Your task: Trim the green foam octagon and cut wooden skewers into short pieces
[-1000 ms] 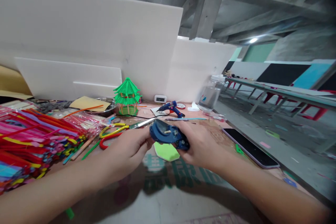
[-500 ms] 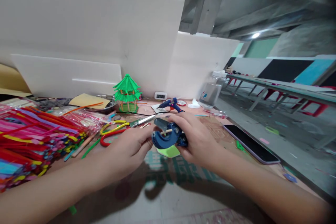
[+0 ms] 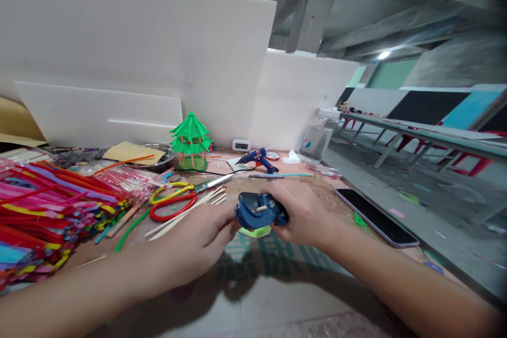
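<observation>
In my right hand (image 3: pixel 303 214) is a blue pipe cutter (image 3: pixel 255 214), my fingers wrapped round its handles. A short end of a thin wooden stick (image 3: pixel 261 208) shows in the cutter's curved jaw. On the jaw's left side my left hand (image 3: pixel 209 224) is closed in a pinch, apparently on the stick, whose other end is hidden. Below the cutter lies a light green piece (image 3: pixel 255 232) on the table. Several loose wooden sticks (image 3: pixel 190 214) lie just beyond my left hand, beside scissors (image 3: pixel 174 206) with red and yellow handles.
A pile of coloured pipe cleaners (image 3: pixel 59 206) covers the left. Behind stand a green-roofed model pavilion (image 3: pixel 190 142), a small digital clock (image 3: pixel 241 144), a blue glue gun (image 3: pixel 259 158) and a clear water bottle (image 3: pixel 317 137). A phone (image 3: pixel 376 216) lies near the table's right edge.
The cutter's jaws have come closer together around the stick. Both hands and the cutter have shifted slightly down and to the right, uncovering more of the loose sticks and scissors.
</observation>
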The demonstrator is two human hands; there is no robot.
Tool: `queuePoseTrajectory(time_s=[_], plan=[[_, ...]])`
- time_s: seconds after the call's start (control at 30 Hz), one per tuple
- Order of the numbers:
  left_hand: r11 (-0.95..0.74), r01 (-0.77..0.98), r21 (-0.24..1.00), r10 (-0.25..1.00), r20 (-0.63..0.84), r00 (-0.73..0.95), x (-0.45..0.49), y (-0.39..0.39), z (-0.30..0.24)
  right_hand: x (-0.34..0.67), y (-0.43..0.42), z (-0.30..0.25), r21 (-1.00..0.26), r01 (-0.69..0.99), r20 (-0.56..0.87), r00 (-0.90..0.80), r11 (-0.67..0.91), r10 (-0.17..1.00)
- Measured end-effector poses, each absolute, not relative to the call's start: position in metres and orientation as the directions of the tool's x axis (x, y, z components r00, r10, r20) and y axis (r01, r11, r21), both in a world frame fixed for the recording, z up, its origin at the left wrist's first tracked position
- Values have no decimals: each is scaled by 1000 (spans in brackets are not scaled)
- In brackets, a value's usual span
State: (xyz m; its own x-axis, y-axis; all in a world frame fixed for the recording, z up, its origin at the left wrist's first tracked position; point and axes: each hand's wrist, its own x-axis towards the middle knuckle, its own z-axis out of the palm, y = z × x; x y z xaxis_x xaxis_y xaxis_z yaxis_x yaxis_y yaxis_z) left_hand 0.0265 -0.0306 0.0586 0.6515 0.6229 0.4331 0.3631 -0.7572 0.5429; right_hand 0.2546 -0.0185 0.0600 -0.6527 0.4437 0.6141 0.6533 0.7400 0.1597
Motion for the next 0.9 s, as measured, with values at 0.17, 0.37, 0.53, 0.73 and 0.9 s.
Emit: queuePoseTrajectory(time_s=[0.17, 0.37, 0.53, 0.73, 0.9], plan=[[-715, 399, 574, 667, 388, 636, 27, -27, 52, 256, -13, 56, 168, 663, 613, -650, 730, 449], [-711, 293, 639, 644, 424, 637, 26, -27, 60, 250, -22, 59, 124, 674, 611, -630, 728, 479], [-691, 310, 653, 681, 444, 582, 25, -25, 64, 249, -16, 71, -49, 690, 720, -476, 722, 504], [-639, 375, 671, 724, 361, 588, 19, -23, 73, 263, 2, 84, -275, 793, 647, -265, 543, 715], [-590, 646, 485, 795, 205, 572, 5, 11, 77, 272, 21, 76, -573, 660, 491, -199, 487, 848]])
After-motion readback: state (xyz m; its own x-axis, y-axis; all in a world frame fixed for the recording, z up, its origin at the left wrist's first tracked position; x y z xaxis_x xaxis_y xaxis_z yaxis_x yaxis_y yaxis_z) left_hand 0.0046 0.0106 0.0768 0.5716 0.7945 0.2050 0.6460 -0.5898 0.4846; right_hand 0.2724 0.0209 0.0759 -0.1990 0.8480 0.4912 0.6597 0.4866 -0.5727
